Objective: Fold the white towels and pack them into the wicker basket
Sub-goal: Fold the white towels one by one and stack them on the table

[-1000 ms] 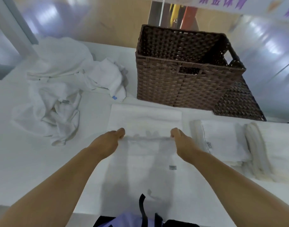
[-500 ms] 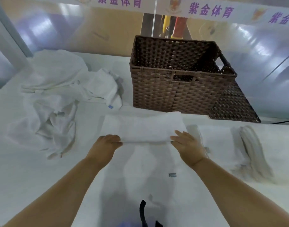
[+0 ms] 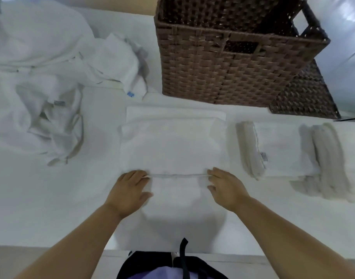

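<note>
A white desk (image 3: pixel 51 208) fills most of the view. At its near edge shows the person's lilac garment (image 3: pixel 164 274), with a dark strap (image 3: pixel 183 252) hanging over it. A shiny silver surface (image 3: pixel 345 37) stands far right.

One head-worn camera looks steeply down over the table (image 3: pixel 51 208) toward the wicker basket (image 3: pixel 223 73).

left hand (image 3: pixel 130 190), right hand (image 3: pixel 227 188), forearms all bare; lavender garment (image 3: pixel 168 274) at torso, black fabric (image 3: pixel 142 261) around it; dark strap (image 3: pixel 183 254) in front
</note>
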